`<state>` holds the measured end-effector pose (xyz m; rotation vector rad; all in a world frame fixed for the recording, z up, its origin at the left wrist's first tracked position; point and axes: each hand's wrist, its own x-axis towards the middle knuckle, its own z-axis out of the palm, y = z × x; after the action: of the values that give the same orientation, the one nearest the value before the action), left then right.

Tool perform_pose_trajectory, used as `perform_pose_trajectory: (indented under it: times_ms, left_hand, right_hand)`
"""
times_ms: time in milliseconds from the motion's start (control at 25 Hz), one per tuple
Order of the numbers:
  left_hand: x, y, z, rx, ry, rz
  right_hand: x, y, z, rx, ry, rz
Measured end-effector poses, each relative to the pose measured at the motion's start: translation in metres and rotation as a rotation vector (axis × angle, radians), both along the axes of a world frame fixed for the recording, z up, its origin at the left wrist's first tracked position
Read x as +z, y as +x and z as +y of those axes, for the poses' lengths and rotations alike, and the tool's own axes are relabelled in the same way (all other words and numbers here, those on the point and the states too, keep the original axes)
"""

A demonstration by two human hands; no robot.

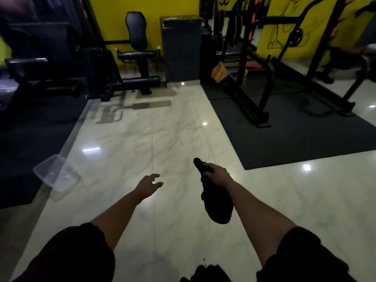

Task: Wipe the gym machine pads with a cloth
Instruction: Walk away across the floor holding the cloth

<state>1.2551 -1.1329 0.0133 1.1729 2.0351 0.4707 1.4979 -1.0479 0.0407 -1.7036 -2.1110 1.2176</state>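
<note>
Across the gym room a glossy pale tiled floor [162, 139] runs from the person's feet to the yellow wall [162, 5] at the far end. A black rubber mat [295, 139] covers the floor on the right, and a black steel rack [264, 82] stands on it. A second dark mat [30, 129] lies on the left under blurred dark equipment. Against the far wall stands a seated machine [142, 78], with its upright back pad [136, 29] above its flat seat pad [136, 55]. A dark grey pillar [181, 49] stands just beside it. Open floor lies between the person and the machine. A clear plastic tub [57, 176] sits tilted at the left mat's edge, near the left arm.

The dark cloth [218, 204] is in mid-air over the tiles, well apart from both pads. It is bunched, and its long axis runs steeply from a narrow tip, which points up and away toward the far wall, down to a heavier rounded bulk hanging toward the person.

The right hand [218, 176] is held out ahead with the forearm straight, knuckles up, fingers clenched round the cloth's upper part. The left hand [149, 183] reaches forward at about the same height, fingers loosely spread and slightly bent, grasping nothing.
</note>
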Motion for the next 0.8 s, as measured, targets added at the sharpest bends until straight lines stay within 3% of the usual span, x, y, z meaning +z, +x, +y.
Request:
perform_pose_trajectory:
  times_ms: [200,440,600,800]
  left_hand:
    - [0.005,-0.054,0.107,0.075,0.077,-0.036]
    - [0.012,-0.148,0.21,0.357,0.107,-0.049]
    - [0.012,-0.218,0.232,0.602,0.134,-0.08]
    - [-0.008,-0.312,0.211,0.86,0.144,-0.092]
  right_hand:
    - [0.005,-0.054,0.124,0.086,0.052,-0.015]
    - [0.018,-0.172,0.288,0.315,0.127,-0.043]
    - [0.022,-0.29,0.371,0.553,0.176,-0.092]
    - [0.0,-0.452,0.398,0.784,0.195,-0.15]
